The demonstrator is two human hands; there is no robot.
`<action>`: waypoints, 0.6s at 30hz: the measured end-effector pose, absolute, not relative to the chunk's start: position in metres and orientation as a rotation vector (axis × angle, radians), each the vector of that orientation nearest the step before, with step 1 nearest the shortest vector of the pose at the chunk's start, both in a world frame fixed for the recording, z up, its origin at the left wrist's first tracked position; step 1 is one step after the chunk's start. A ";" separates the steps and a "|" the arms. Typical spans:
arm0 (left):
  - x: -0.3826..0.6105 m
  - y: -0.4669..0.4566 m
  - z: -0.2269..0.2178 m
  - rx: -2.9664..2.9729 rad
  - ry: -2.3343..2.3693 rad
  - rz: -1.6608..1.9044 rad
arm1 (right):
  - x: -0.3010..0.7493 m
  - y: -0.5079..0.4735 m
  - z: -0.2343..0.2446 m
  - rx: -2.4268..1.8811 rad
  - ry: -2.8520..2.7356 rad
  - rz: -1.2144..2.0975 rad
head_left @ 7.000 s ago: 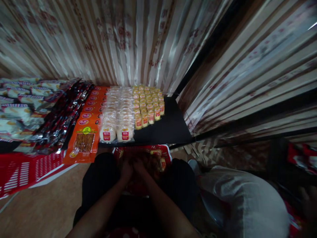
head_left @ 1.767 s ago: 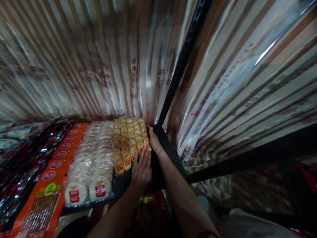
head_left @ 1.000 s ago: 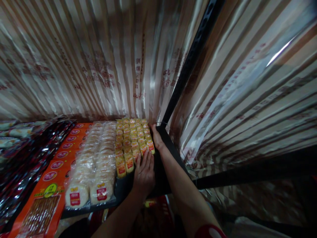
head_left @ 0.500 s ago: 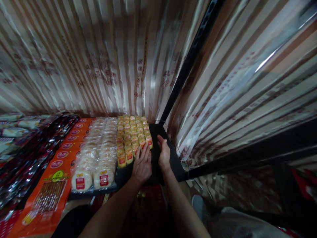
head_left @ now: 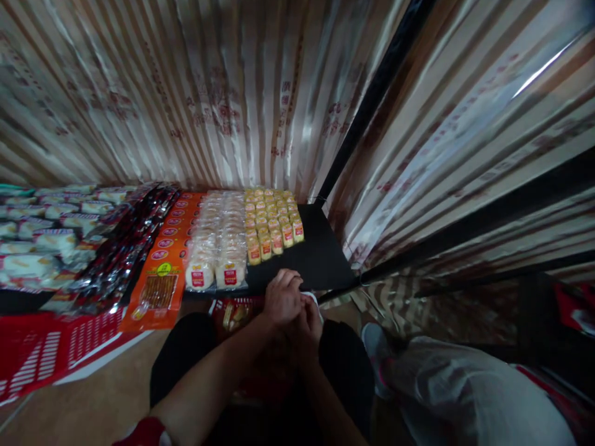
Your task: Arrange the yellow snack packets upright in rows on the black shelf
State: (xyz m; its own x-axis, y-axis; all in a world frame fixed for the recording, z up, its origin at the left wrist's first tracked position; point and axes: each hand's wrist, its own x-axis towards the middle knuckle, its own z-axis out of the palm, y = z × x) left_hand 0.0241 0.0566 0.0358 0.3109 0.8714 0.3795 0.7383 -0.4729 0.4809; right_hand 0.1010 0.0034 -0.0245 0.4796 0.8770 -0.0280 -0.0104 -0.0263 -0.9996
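My left hand [head_left: 282, 297] and my right hand [head_left: 308, 319] are close together just in front of the black shelf [head_left: 320, 248], above a dark red printed package or box [head_left: 232, 313]. The left fingers are curled over towards the right hand. My right fingers are bent too, beside a white edge; whatever either hand holds is hidden. Beyond them on the shelf stand small yellow-wrapped snack packs [head_left: 274, 226] in tight rows, red labels facing front. Left of these lie two rows of round white wrapped cakes [head_left: 216, 241].
Orange snack bags [head_left: 162, 266], dark shiny packets [head_left: 123, 254] and white packets [head_left: 56, 238] line the shelf further left. A red plastic basket [head_left: 56, 347] is at lower left. A black post [head_left: 367, 111] rises at the shelf corner, before curtains [head_left: 223, 80]. A pale plastic bag [head_left: 469, 384] lies right.
Both hands have drawn back from beside the yellow packs to the shelf's front edge and come together. Their fingers have curled. The view has shifted, showing more of the left side.
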 end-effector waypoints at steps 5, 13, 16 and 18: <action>-0.014 -0.020 -0.011 2.038 1.691 0.717 | 0.073 -0.029 -0.071 -1.637 -1.075 1.126; -0.059 -0.061 -0.083 1.702 2.139 0.382 | 0.037 -0.061 -0.096 -1.738 -1.565 1.370; -0.066 -0.051 -0.100 1.715 2.163 0.373 | 0.026 -0.054 -0.098 -1.759 -1.618 1.398; -0.071 -0.042 -0.109 1.723 2.150 0.380 | 0.019 -0.046 -0.102 -1.778 -1.628 1.407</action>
State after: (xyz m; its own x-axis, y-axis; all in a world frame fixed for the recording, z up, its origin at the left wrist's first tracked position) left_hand -0.0708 -0.0419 -0.1093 -0.1927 0.9752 -0.1085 0.8788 0.2207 0.4231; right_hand 0.0192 -0.0463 -0.1017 -0.1526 0.8933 -0.4227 0.5476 -0.2796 -0.7886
